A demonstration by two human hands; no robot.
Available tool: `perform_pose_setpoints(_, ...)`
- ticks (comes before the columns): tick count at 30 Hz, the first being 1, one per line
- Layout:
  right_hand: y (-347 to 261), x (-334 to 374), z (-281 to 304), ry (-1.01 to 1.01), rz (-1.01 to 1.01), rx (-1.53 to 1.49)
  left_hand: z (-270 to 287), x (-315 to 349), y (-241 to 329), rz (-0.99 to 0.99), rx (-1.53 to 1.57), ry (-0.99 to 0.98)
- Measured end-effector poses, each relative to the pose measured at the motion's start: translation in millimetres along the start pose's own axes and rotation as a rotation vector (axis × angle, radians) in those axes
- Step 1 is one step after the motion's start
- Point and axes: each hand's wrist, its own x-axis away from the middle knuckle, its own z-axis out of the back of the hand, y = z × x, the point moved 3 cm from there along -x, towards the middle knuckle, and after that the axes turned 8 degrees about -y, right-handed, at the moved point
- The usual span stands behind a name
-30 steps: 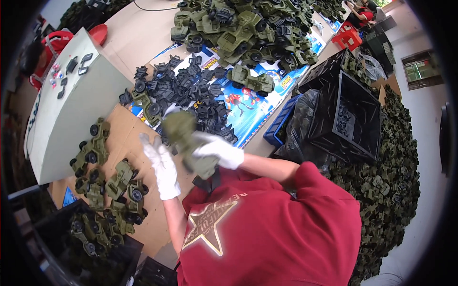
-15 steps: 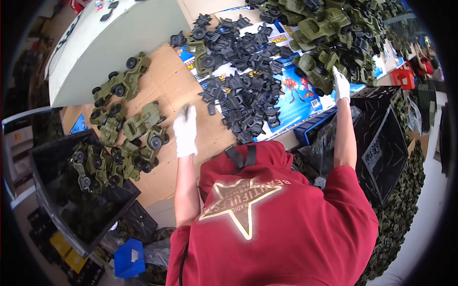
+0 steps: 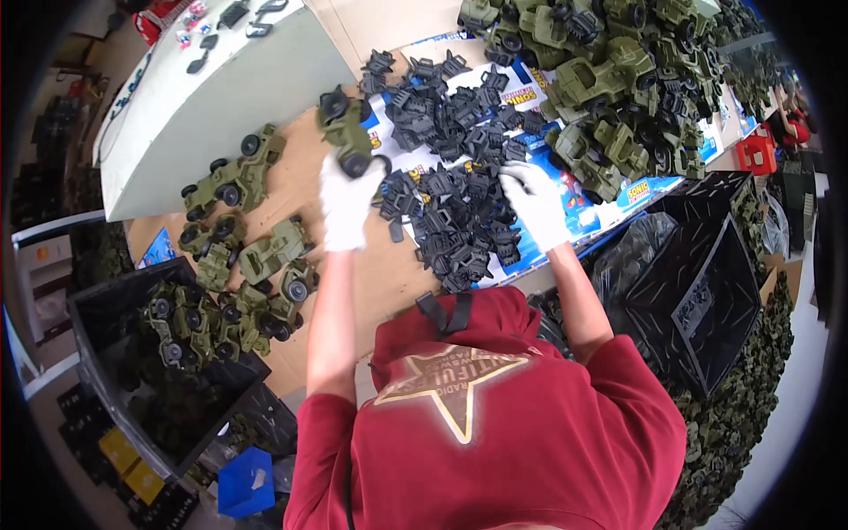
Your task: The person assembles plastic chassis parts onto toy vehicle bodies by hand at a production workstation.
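Note:
My left hand (image 3: pixel 347 205), in a white glove, is closed around the near end of an olive-green toy jeep (image 3: pixel 346 134). The jeep stands lengthwise away from me, its black wheels showing, left of a heap of small black plastic parts (image 3: pixel 455 208). At the right edge of that heap is my gloved right hand (image 3: pixel 535 205). Its fingers are bent and slightly apart, reaching over the black parts; nothing shows in them. Several more green jeeps (image 3: pixel 234 181) rest on brown cardboard (image 3: pixel 375 269) to the left.
A large pile of green jeeps (image 3: pixel 609 71) fills the far right. Black crates stand at left (image 3: pixel 168 442) and right (image 3: pixel 707 291), the left one holding jeeps. A white curved surface (image 3: pixel 238 88) borders the far left, and a blue bin (image 3: pixel 246 481) sits low left.
My right hand has come from the jeep pile leftward to the black parts. My left hand has moved forward and taken hold of the jeep, shifting it left and nearer.

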Motion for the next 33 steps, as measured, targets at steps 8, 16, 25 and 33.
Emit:
perform_pose_setpoints(8, -49, -59, -86, -0.417, 0.208, 0.579, 28, 161, -125, 0.164, 0.594, -0.078)
perform_pose_setpoints(16, -41, -73, -98, -0.702, 0.174, 0.756, 23, 189, -60, -0.196, -0.851, 0.025)
perform_pose_setpoints(25, -38, -47, -94, -0.585, -0.421, -1.204, 15, 124, -120, 0.267, -0.012, 0.123)
perform_pose_setpoints(33, -86, -38, -111, -0.411, -0.352, -1.535, 51, 127, -89, 0.034, 0.550, -0.336)
